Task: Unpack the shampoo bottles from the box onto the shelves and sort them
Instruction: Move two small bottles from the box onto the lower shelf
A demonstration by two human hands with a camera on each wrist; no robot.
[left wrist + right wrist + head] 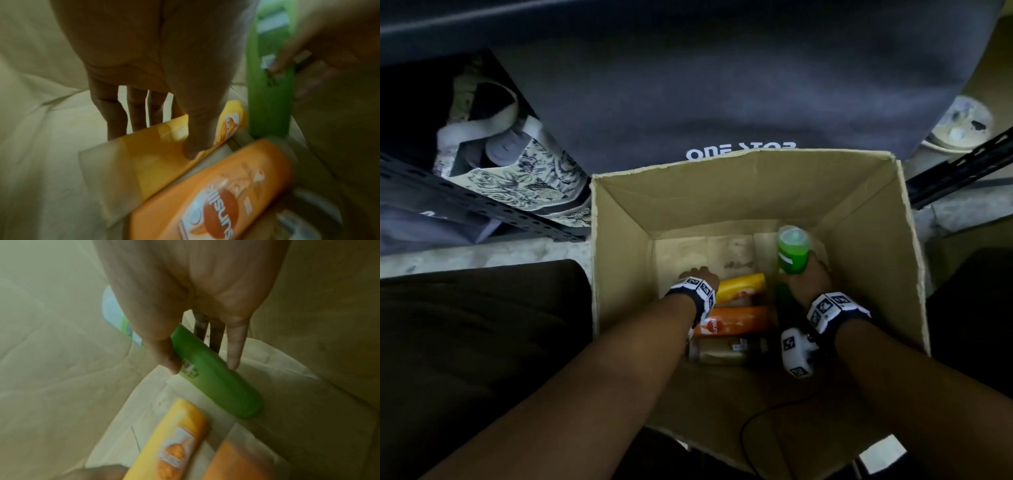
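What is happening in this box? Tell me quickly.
A person is reaching both hands into a cardboard box to unpack shampoo bottles. The right hand grips a green bottle, tilted up off the box floor. The left hand is closing on a yellow bottle, thumb on top and fingers behind it. An orange bottle and a pale one lie on the bottom beside it. No bottle has cleared the box.

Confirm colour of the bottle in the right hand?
Green bottle, gripped by the right hand; right wrist view shows it best.
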